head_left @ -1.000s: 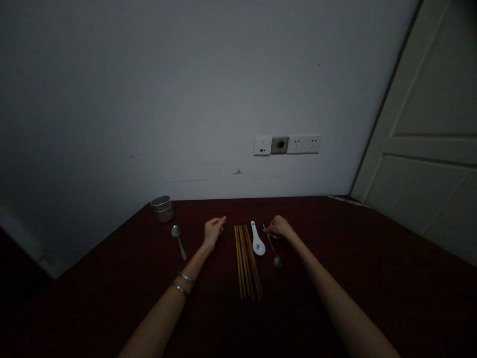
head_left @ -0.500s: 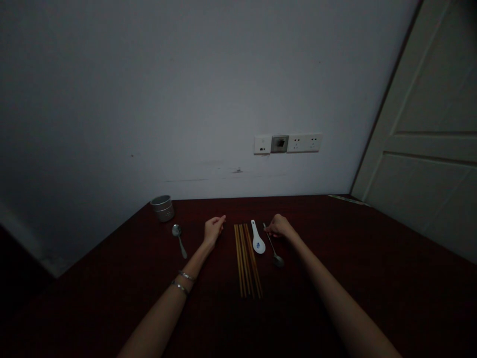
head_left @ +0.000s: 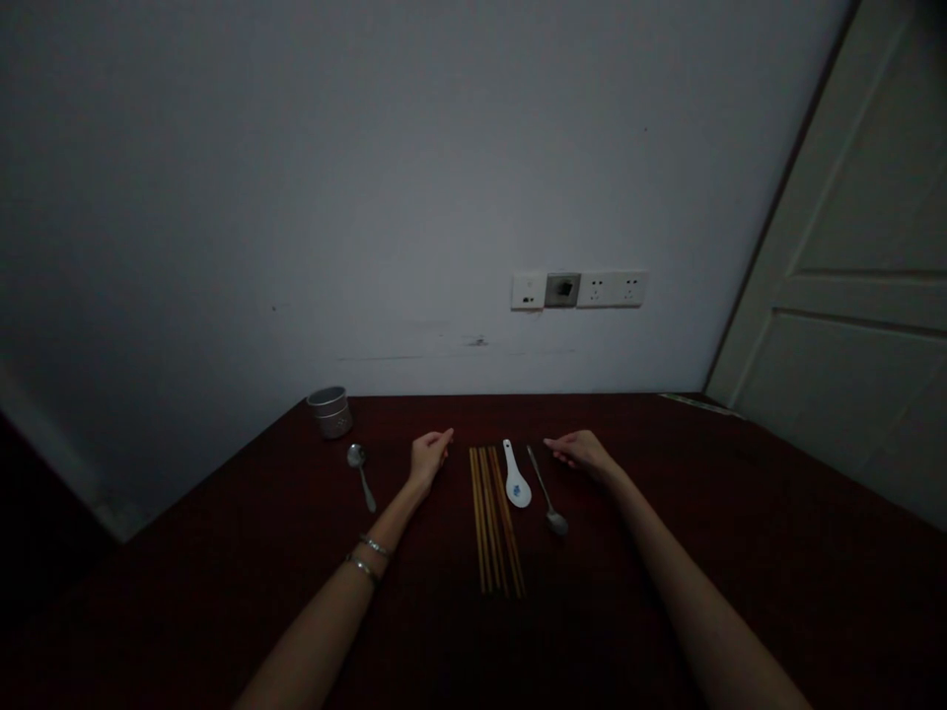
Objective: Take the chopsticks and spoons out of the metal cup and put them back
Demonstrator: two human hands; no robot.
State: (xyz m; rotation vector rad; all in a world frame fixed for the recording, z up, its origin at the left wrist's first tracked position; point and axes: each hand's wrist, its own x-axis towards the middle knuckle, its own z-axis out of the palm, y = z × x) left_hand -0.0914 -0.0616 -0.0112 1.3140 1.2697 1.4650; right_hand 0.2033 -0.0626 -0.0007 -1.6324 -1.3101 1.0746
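To the left of the chopsticks my left hand [head_left: 430,458] rests on the table, its fingers curled loosely together with nothing visible in them. My right hand [head_left: 581,452] is just right of a long-handled metal spoon [head_left: 546,491], apart from its handle, with fingers partly stretched and holding nothing. That spoon lies bowl towards me. Beside it is a white ceramic soup spoon [head_left: 517,484] with a blue mark in its bowl. Several wooden chopsticks [head_left: 494,521] lie side by side between my hands, left of the ceramic spoon.
Left of my left hand lies another metal spoon [head_left: 362,477], bowl away from me. A metal cup-like container [head_left: 330,411] stands behind it near the table's far left corner. The dark red table [head_left: 636,592] meets a wall with sockets [head_left: 613,289]; a door [head_left: 858,296] is on the right.
My right hand has let go of the long-handled spoon and moved right, its fingers loosening. My left hand stays in place. The whole view has shifted slightly.
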